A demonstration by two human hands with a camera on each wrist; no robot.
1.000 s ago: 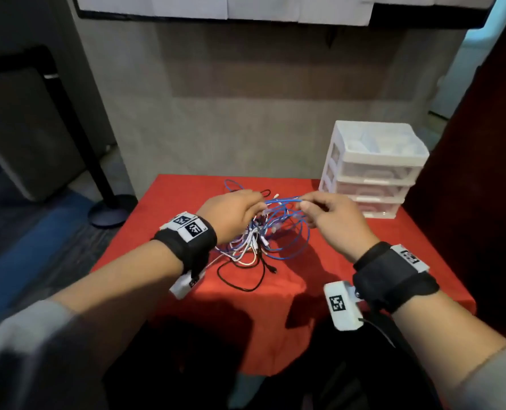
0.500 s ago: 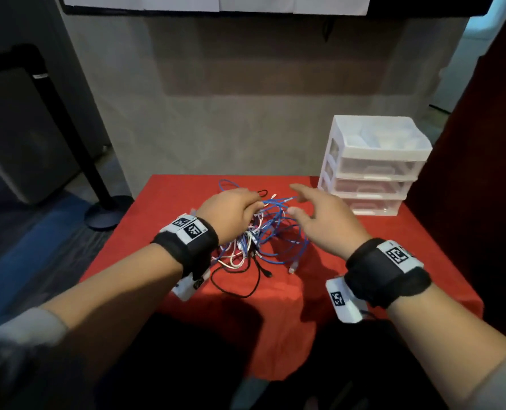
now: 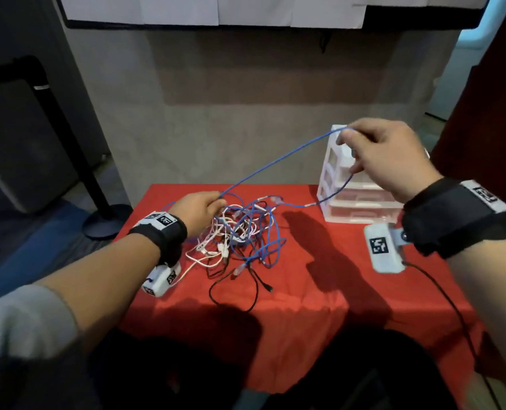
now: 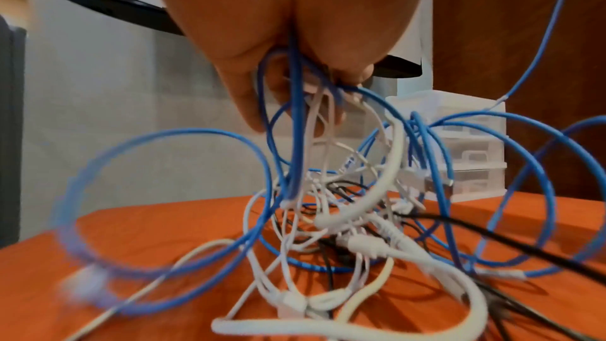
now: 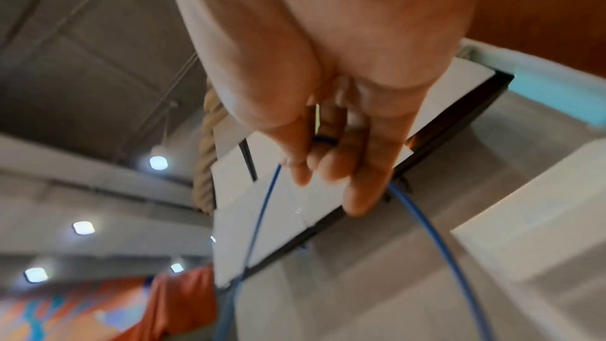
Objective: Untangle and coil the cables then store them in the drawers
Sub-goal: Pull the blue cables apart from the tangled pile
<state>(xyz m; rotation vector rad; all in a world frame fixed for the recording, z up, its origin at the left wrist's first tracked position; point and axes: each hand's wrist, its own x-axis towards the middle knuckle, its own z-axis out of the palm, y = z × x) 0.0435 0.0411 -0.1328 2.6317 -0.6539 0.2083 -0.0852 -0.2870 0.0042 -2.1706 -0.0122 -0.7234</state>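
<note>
Head view: right hand [image 3: 385, 158] raised above the right far part of the bench [image 3: 319, 291], just in front of the drawer unit [image 3: 361, 202], fingers curled and pinching a blue cable [image 3: 278, 162]. From that pinch, one stretch running taut down and left to the left hand [image 3: 197, 210]; the other hanging in a slack curve towards a plug end near the drawer unit's base. Left hand low over the tangle [image 3: 240, 235] of blue, white and black cables at the middle of the bench, fingers closed on strands at its top. Long axis of the freed stretch thus slanting from the tangle up to the right; right hand the nearer to the drawers, left hand the anchor. Drawers apparently closed.

Left wrist view: fingers [image 4: 249, 103] bunched around several blue and white strands [image 4: 296, 123], loops spilling below onto the bench; a blue line climbing away to the upper right.

Right wrist view: thumb and fingers [image 5: 331, 162] pinching the blue cable, two runs leaving downward, one thin to the left, one thicker to the right.

Judgement: more pulling probably up and to the right, away from the anchored hand.
</note>
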